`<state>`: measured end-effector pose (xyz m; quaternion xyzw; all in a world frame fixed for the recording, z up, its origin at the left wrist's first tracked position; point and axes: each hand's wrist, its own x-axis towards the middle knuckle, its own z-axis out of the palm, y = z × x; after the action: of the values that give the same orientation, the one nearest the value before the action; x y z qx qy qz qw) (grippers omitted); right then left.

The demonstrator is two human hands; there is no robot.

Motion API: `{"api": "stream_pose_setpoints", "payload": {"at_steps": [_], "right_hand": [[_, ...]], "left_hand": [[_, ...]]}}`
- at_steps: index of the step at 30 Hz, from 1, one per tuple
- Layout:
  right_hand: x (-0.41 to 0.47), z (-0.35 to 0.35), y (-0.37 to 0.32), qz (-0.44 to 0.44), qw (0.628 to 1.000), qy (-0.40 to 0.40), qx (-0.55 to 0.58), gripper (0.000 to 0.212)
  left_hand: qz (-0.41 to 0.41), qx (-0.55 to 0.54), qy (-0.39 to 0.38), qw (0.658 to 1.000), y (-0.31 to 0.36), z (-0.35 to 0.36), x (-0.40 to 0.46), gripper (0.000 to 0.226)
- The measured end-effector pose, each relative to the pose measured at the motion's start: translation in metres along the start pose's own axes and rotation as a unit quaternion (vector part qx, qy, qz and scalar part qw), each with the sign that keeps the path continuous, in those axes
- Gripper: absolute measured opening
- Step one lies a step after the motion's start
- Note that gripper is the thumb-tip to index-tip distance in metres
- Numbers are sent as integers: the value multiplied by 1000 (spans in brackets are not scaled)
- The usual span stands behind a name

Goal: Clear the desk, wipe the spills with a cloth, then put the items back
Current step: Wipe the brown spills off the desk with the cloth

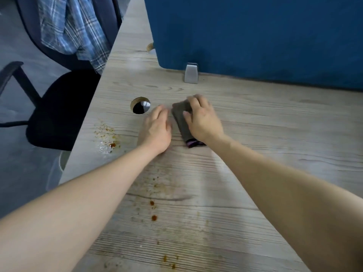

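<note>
A folded dark grey cloth (181, 120) with a pink edge lies on the pale wood desk (255, 134). My right hand (203, 119) lies on top of it, fingers curled over its far end. Just left of the cloth, my left hand (157, 129) rests on the desk with relaxed fingers, its fingertips at the cloth's left edge. Brown spill spots (112, 144) lie near the desk's left edge, and more brown spots (153, 211) run down the desk between my forearms.
A round cable hole (140, 105) opens in the desk left of my hands. A blue partition (255, 36) on a metal bracket (191, 73) stands behind. A black office chair (59, 107) with a plaid shirt (74, 28) stands left of the desk.
</note>
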<state>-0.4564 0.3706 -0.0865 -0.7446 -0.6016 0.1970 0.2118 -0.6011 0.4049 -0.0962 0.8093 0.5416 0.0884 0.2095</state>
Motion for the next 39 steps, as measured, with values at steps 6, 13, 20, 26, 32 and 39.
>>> {"api": "stream_pose_setpoints", "payload": {"at_steps": [6, 13, 20, 26, 32, 39], "right_hand": [[-4, 29, 8, -9, 991, -76, -107, 59], [-88, 26, 20, 7, 987, -87, -138, 64], [-44, 10, 43, 64, 983, -64, -161, 63], [-53, 14, 39, 123, 980, -31, -156, 62], [-97, -2, 63, 181, 972, -11, -147, 61], [-96, 25, 25, 211, 967, 28, -143, 63]], "left_hand": [[28, 100, -91, 990, -37, 5, -12, 55], [47, 112, -127, 984, -48, 7, -15, 57], [46, 117, -142, 982, -49, 8, -15, 56], [48, 111, -134, 984, -51, 11, -15, 56], [45, 100, -154, 982, -49, 8, -14, 56], [52, 104, -157, 981, -51, 11, -14, 55]]}}
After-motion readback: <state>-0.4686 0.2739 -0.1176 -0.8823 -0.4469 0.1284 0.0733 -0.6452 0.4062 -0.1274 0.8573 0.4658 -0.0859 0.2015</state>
